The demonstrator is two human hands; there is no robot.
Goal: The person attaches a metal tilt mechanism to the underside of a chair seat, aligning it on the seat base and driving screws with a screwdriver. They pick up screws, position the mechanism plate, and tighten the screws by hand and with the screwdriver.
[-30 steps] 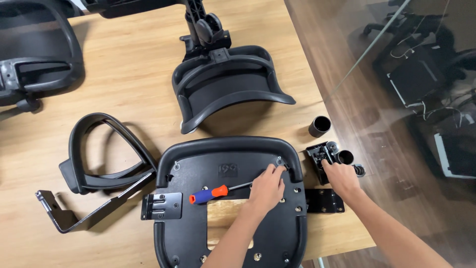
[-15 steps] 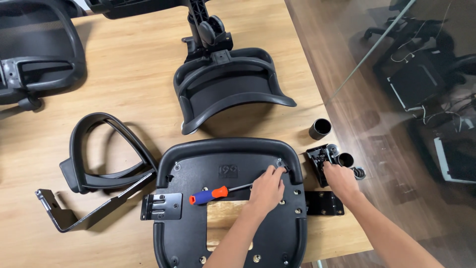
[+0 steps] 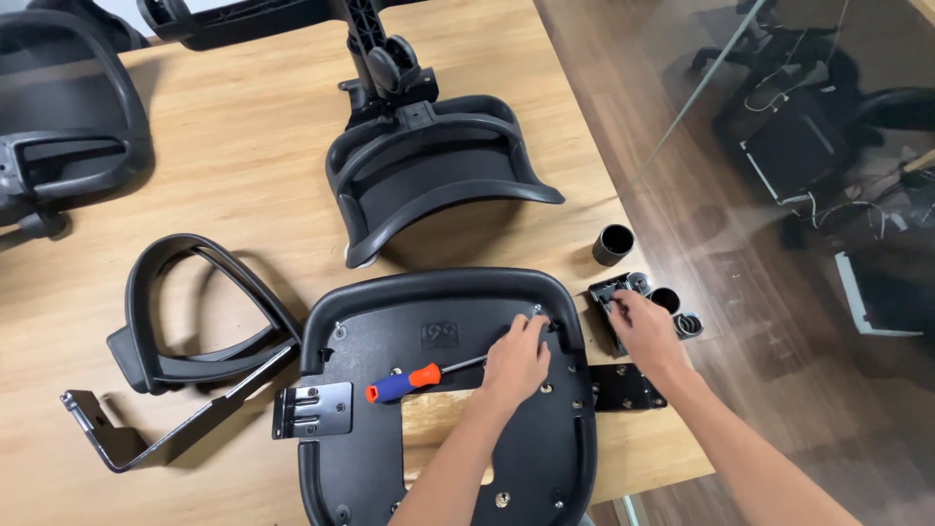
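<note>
Left hand [image 3: 516,358] rested fingertips on a screw near the seat pan's [image 3: 438,331] rim, screwdriver [image 3: 414,378] lying beside it. Right hand [image 3: 645,331] pinched, seemingly, a small black bracket [image 3: 609,292] on the table [image 3: 253,175].

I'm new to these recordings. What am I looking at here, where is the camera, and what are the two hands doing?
There is no machine: a person works with bare hands, and the single camera sits on their head, looking down at a wooden table.

In front of them lies a black seat pan, underside up. The left hand rests on it near a screw at its upper right corner. A screwdriver with an orange and blue handle lies on the pan, its tip under that hand. The right hand touches a small black bracket beside the pan.

Also on the table: an armrest on the left, a backrest part above, a short black tube and a flat plate.
</note>
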